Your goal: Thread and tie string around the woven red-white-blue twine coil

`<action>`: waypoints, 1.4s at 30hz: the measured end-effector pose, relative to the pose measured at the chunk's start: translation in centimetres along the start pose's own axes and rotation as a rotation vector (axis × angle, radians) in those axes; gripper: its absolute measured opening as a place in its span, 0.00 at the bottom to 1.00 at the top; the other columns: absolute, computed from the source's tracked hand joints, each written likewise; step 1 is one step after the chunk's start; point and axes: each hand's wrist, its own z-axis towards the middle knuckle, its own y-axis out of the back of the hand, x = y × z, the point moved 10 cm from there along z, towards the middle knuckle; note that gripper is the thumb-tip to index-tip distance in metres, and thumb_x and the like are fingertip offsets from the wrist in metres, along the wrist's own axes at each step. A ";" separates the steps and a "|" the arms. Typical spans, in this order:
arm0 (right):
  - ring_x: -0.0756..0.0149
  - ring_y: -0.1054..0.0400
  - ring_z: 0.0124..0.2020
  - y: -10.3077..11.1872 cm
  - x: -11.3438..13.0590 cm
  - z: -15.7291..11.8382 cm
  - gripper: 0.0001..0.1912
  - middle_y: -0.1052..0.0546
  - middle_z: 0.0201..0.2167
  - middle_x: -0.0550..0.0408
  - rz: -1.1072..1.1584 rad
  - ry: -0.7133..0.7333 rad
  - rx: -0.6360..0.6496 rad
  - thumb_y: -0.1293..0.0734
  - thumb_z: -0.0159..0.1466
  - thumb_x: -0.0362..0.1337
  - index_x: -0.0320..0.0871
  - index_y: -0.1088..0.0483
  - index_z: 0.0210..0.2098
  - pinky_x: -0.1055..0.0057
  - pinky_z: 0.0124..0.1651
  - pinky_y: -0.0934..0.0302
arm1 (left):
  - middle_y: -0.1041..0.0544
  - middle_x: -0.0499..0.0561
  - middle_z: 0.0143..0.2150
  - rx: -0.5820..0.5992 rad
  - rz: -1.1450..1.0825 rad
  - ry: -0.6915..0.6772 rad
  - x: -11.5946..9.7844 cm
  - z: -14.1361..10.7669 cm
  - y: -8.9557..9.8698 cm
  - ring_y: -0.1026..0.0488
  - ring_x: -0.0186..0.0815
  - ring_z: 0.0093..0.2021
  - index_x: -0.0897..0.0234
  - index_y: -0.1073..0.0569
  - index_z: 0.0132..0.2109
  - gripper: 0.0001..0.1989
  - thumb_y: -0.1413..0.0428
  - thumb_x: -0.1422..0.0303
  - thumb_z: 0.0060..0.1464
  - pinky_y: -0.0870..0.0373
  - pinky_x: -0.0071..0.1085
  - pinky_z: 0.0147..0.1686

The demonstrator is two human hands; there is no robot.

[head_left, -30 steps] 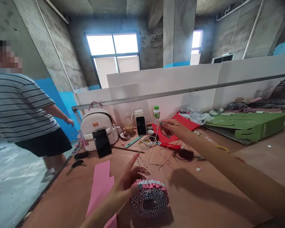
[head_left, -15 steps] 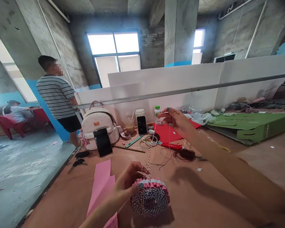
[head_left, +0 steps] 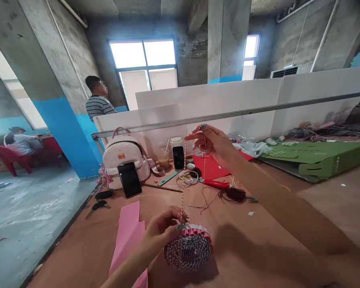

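While the left hand [head_left: 162,230] pinches the round coil [head_left: 186,256] at its top, probably to steady it, the right hand [head_left: 217,143] holds the striped string [head_left: 183,196] high in bent fingers, maybe to keep it straight. The coil is near the pink strip [head_left: 127,230].

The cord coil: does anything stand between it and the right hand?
Nothing visible blocks the gap; only the striped string runs from the right hand down to the left hand at the coil.

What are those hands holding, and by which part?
The left hand holds the coil by its top edge; the right hand holds the cord partway along.
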 end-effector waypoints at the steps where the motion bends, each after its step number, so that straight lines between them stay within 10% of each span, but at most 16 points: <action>1: 0.71 0.26 0.26 -0.6 0.3 0.2 0.17 0.16 0.35 0.54 0.002 0.009 0.022 0.26 0.60 0.54 0.46 0.25 0.34 0.78 0.21 0.41 | 0.23 0.51 0.36 -0.016 0.016 0.002 -0.1 0.3 0.2 0.27 0.37 0.36 0.63 0.20 0.35 0.18 0.31 0.53 0.47 0.31 0.30 0.37; 12: 0.69 0.26 0.24 -3.7 2.1 0.5 0.22 0.17 0.30 0.51 -0.364 0.037 0.282 0.32 0.64 0.58 0.43 0.28 0.33 0.72 0.22 0.46 | 0.24 0.49 0.29 0.016 0.134 -0.017 -3.1 3.4 0.1 0.27 0.34 0.29 0.64 0.22 0.34 0.21 0.32 0.49 0.47 0.28 0.31 0.34; 21: 0.68 0.25 0.27 -0.1 4.9 0.2 0.16 0.18 0.31 0.54 -0.304 0.220 0.027 0.33 0.68 0.51 0.45 0.27 0.36 0.72 0.24 0.45 | 0.21 0.53 0.41 0.294 0.263 -0.002 -5.2 5.6 -1.0 0.24 0.33 0.35 0.63 0.20 0.46 0.18 0.31 0.60 0.50 0.27 0.31 0.38; 33: 0.69 0.26 0.26 0.7 2.3 2.0 0.19 0.19 0.31 0.54 -0.338 0.159 0.015 0.32 0.66 0.55 0.45 0.28 0.34 0.73 0.23 0.44 | 0.19 0.51 0.29 0.149 0.290 -0.151 -10.7 8.4 1.0 0.20 0.34 0.30 0.66 0.19 0.40 0.19 0.41 0.52 0.61 0.23 0.28 0.31; 36: 0.71 0.26 0.26 -1.6 -0.2 1.9 0.17 0.19 0.34 0.53 -0.341 0.043 0.224 0.33 0.67 0.52 0.44 0.27 0.40 0.75 0.21 0.46 | 0.20 0.49 0.27 0.065 0.160 -0.194 -11.9 8.1 1.5 0.21 0.33 0.26 0.65 0.19 0.40 0.16 0.40 0.55 0.61 0.23 0.26 0.26; 42: 0.71 0.31 0.24 -9.5 -6.2 -3.8 0.24 0.20 0.33 0.53 -0.207 -0.362 1.075 0.35 0.66 0.59 0.43 0.30 0.39 0.74 0.27 0.33 | 0.18 0.49 0.29 0.002 0.039 -0.249 -13.0 7.4 1.5 0.18 0.36 0.28 0.65 0.19 0.39 0.14 0.37 0.57 0.59 0.18 0.32 0.31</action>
